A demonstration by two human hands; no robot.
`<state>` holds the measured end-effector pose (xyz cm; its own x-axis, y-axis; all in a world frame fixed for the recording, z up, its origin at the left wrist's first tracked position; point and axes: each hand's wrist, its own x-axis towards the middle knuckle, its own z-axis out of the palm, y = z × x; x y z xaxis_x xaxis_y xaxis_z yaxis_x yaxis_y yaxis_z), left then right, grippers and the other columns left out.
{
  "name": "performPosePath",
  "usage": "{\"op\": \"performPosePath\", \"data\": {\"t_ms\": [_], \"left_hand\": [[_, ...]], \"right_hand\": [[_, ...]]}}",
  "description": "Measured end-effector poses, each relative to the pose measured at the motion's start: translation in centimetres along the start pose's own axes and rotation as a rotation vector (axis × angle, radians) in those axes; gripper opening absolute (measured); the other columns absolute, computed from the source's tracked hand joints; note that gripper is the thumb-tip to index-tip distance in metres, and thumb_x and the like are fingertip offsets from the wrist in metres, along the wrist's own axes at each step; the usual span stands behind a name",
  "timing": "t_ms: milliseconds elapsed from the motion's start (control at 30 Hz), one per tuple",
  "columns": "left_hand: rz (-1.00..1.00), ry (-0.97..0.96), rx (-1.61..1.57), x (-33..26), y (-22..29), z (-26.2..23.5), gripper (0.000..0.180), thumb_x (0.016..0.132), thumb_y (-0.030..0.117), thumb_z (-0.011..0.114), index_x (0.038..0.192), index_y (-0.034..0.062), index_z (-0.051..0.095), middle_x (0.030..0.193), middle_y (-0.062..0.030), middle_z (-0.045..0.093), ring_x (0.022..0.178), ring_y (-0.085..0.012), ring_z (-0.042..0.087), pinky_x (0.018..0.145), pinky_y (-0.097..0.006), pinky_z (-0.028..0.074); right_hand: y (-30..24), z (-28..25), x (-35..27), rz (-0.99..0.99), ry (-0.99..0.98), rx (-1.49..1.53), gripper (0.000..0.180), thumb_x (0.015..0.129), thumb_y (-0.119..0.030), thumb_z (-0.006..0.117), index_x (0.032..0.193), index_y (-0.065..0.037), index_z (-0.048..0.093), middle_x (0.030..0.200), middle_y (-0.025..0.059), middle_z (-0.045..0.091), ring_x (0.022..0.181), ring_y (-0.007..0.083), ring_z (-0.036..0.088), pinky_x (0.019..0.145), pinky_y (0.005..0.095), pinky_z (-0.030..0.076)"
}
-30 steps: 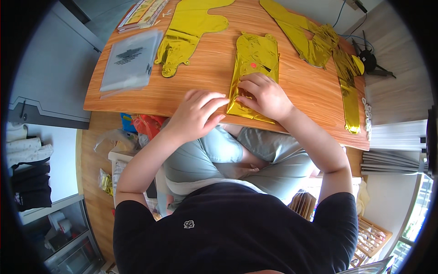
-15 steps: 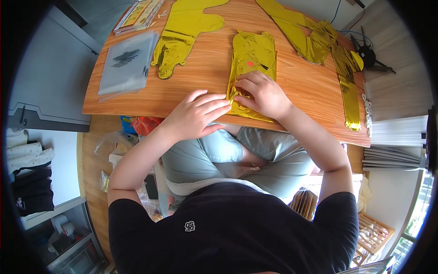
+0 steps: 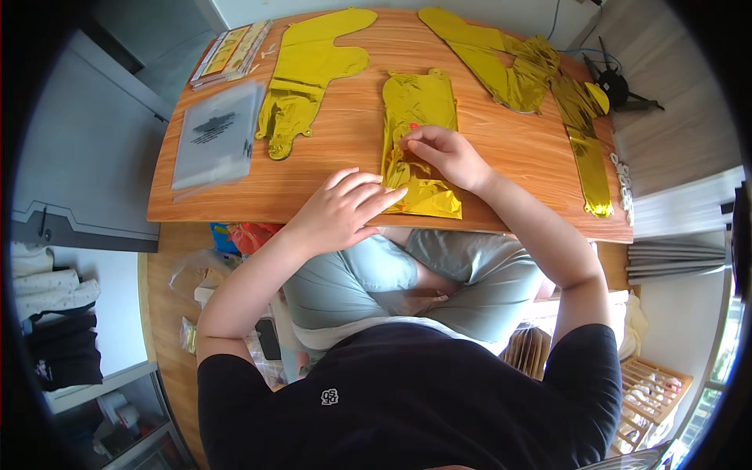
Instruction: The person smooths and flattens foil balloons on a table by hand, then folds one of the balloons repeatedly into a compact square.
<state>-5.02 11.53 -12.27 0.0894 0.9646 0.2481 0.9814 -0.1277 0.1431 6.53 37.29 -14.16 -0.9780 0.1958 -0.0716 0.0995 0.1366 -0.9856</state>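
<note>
A flat gold foil balloon [image 3: 423, 98] lies in front of me, its near part creased and partly folded over by the table edge. My left hand [image 3: 338, 205] rests at the balloon's lower left edge, fingers stretched out and slightly apart, fingertips on the foil. My right hand [image 3: 450, 157] is above the balloon's middle, thumb and forefinger pinched on crumpled foil near its left side; the fingertips partly hide what is between them. A small red spot [image 3: 413, 126] shows on the foil just beyond the right fingers.
More flat gold foil balloons lie at the back left [image 3: 313, 59] and along the right [image 3: 489, 59]. Clear plastic sleeves [image 3: 215, 141] and a stack of booklets [image 3: 229, 55] sit on the left of the wooden table [image 3: 313, 176]. White cord [image 3: 623, 184] lies by the right edge.
My right hand has lifted off the near fold and pinched together. The near foil has sprung up into looser creases. My left hand stays at the edge; the whole view has shifted a little.
</note>
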Motion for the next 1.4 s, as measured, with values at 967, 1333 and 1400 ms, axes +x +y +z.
{"op": "performPosePath", "data": {"t_ms": [967,1333,1400], "left_hand": [[-0.03,0.219,-0.432,-1.4,0.5,1.9,0.036,0.072,-0.009,0.072,0.104,0.0077,0.076,0.121,-0.0077,0.069,0.117,-0.0246,0.069,0.102,-0.04,0.057],[0.114,0.23,-0.041,-3.1,0.2,2.3,0.027,0.098,0.019,0.062,0.122,0.0181,0.075,0.123,0.0018,0.075,0.12,-0.0167,0.068,0.109,-0.04,0.051],[0.088,0.235,-0.041,-3.4,0.2,2.8,0.029,0.099,0.02,0.06,0.125,0.0185,0.073,0.123,0.0019,0.074,0.12,-0.0165,0.068,0.109,-0.04,0.051]], "right_hand": [[-1.8,1.8,-13.1,-0.494,0.081,-1.064,0.045,0.079,-0.011,0.075,0.123,-0.01,0.064,0.127,0.008,0.062,0.125,0.0305,0.058,0.101,0.0422,0.052],[-0.6,2.6,-13.5,-0.603,0.192,-1.038,0.04,0.078,-0.009,0.079,0.117,-0.011,0.073,0.121,0.0055,0.071,0.118,0.03,0.067,0.099,0.0443,0.055],[-0.6,2.8,-13.3,-0.63,0.202,-1.079,0.038,0.078,-0.009,0.078,0.116,-0.011,0.074,0.121,0.0058,0.071,0.118,0.0299,0.067,0.101,0.0449,0.054]]}}
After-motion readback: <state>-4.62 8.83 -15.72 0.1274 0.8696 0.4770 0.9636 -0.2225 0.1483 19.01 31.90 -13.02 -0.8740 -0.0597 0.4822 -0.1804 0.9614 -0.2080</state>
